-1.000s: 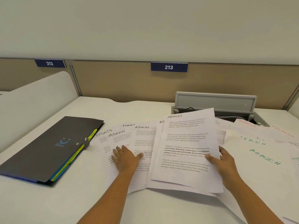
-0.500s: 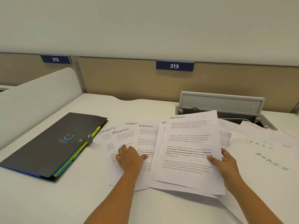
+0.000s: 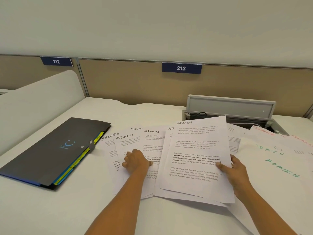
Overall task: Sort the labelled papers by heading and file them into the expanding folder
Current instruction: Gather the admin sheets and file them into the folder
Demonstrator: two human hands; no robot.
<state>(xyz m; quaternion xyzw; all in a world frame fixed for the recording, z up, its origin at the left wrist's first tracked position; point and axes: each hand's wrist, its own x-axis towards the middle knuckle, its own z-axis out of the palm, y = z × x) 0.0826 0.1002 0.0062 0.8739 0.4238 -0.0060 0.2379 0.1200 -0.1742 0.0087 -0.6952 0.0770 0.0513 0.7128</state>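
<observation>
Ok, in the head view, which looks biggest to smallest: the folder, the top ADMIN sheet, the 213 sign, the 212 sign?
1. ADMIN sheet and folder: too close to rank, the sheet being nearer.
2. 213 sign.
3. 212 sign: slightly smaller, though seen at an angle.

Right hand [image 3: 237, 172]: only the thumb shows on the top ADMIN sheet [image 3: 196, 150]; the fingers lie hidden beneath it. Left hand [image 3: 136, 160]: fingertips tucked under the knuckles, so pinch or press cannot be told. The sheet behind [image 3: 170, 133] shows "AD" only, the rest of the heading being covered. The FINANCE sheet [image 3: 136, 129] is covered save its heading. Tab labels [image 3: 98, 137] on the expanding folder [image 3: 50, 150] are too small to read. A red-lettered sheet [image 3: 301, 141] runs off the right edge of view mid-heading. The cable tray [image 3: 245, 122] is partly screened by paper.
</observation>
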